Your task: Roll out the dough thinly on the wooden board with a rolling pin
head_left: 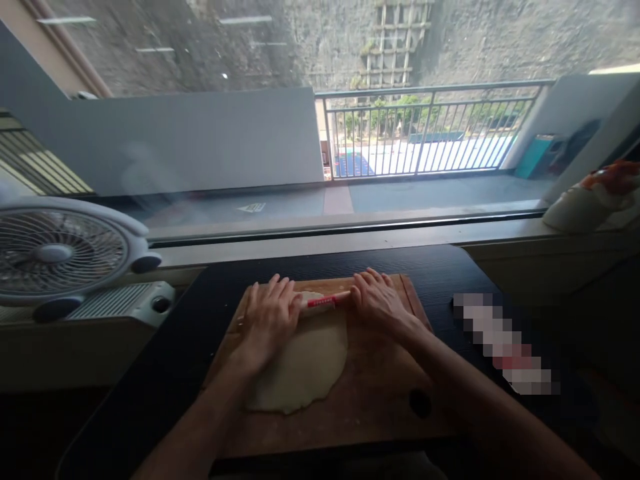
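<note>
Dark table [150, 377] set under the window. Wooden board [377, 390] laid on it. Flattened dough [307, 363] spread over the board's left part, partly covered by the left arm. Left hand [273, 310] laid over the pin's left part, fingers stretched forward, not wrapped. Right end covered by right hand [377, 297]; whether it is gripped cannot be told. Rolling pin [323, 302], red-marked, held crosswise near the dough's far edge.

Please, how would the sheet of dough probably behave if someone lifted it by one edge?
The dough looks thin and broad, so it would likely sag and fold. Its uneven edge suggests soft material, which might stretch or tear.
</note>
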The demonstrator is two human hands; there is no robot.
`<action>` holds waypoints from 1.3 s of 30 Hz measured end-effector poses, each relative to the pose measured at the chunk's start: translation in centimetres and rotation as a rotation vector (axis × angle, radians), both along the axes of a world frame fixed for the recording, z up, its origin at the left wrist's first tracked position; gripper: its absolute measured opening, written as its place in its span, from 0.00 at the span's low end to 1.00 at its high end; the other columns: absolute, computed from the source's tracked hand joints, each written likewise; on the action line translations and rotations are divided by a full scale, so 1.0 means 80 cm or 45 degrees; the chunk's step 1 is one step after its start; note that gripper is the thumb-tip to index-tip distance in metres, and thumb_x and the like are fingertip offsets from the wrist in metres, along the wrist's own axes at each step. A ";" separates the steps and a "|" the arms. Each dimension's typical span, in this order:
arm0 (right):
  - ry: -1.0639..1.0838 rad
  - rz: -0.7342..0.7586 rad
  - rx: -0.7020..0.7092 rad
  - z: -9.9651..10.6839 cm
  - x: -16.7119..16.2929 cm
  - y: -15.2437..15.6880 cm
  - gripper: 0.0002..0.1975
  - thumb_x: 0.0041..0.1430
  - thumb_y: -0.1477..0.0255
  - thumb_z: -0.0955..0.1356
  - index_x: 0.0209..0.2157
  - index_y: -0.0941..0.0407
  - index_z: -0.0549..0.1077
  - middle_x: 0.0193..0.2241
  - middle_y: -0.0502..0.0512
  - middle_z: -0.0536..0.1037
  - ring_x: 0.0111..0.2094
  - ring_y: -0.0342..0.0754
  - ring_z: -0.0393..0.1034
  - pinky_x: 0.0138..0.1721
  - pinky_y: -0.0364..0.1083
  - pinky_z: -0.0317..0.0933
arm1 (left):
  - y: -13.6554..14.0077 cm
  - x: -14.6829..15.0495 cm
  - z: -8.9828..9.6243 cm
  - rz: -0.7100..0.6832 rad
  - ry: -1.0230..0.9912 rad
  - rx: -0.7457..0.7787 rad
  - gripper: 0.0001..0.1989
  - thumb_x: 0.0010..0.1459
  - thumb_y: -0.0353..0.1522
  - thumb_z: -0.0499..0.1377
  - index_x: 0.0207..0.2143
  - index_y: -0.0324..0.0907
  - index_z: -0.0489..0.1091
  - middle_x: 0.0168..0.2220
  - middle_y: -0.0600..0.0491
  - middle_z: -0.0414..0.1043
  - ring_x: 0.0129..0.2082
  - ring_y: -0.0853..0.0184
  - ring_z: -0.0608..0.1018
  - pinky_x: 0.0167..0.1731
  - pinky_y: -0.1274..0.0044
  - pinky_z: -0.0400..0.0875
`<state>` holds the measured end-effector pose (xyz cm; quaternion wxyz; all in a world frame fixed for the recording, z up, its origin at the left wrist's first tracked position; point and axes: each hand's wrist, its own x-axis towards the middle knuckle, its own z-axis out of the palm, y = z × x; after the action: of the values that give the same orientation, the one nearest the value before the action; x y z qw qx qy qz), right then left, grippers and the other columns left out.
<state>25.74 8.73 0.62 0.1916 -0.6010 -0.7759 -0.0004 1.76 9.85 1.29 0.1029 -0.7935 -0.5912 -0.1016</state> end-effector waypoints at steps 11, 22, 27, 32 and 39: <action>-0.112 0.397 -0.040 0.006 -0.028 0.007 0.23 0.66 0.58 0.55 0.56 0.55 0.62 0.55 0.60 0.67 0.61 0.53 0.50 0.59 0.56 0.43 | -0.043 -0.015 -0.020 -0.093 0.016 0.091 0.29 0.63 0.42 0.43 0.61 0.35 0.55 0.63 0.45 0.55 0.64 0.58 0.55 0.61 0.58 0.43; -0.191 0.444 -0.043 0.014 -0.113 0.060 0.21 0.68 0.62 0.51 0.45 0.52 0.71 0.52 0.57 0.67 0.60 0.54 0.49 0.56 0.56 0.45 | -0.039 -0.035 -0.010 0.102 -0.078 0.135 0.24 0.63 0.39 0.45 0.57 0.36 0.62 0.59 0.43 0.62 0.61 0.55 0.60 0.59 0.57 0.50; -0.213 0.494 -0.043 0.011 -0.131 0.077 0.20 0.68 0.62 0.52 0.43 0.51 0.72 0.49 0.56 0.70 0.58 0.54 0.51 0.55 0.54 0.46 | -0.070 -0.052 -0.020 0.173 -0.112 0.189 0.25 0.63 0.37 0.47 0.58 0.34 0.60 0.60 0.41 0.59 0.62 0.54 0.58 0.59 0.56 0.49; -0.280 0.466 -0.100 0.023 -0.171 0.105 0.20 0.68 0.66 0.53 0.43 0.52 0.73 0.45 0.58 0.72 0.56 0.54 0.55 0.52 0.53 0.50 | -0.051 -0.070 -0.007 0.262 -0.228 0.120 0.22 0.64 0.38 0.46 0.55 0.38 0.64 0.58 0.43 0.64 0.61 0.54 0.60 0.57 0.53 0.52; -0.263 0.639 -0.088 0.000 -0.154 0.085 0.23 0.67 0.61 0.51 0.52 0.49 0.69 0.57 0.58 0.64 0.62 0.57 0.48 0.56 0.57 0.48 | -0.101 -0.059 -0.004 0.112 -0.353 0.075 0.20 0.66 0.34 0.43 0.58 0.44 0.60 0.58 0.51 0.64 0.62 0.60 0.59 0.60 0.57 0.49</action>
<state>13.45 15.53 0.60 0.0851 -0.3930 -0.9155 0.0124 -2.98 1.78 0.97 0.0480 -0.7418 -0.6307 -0.2229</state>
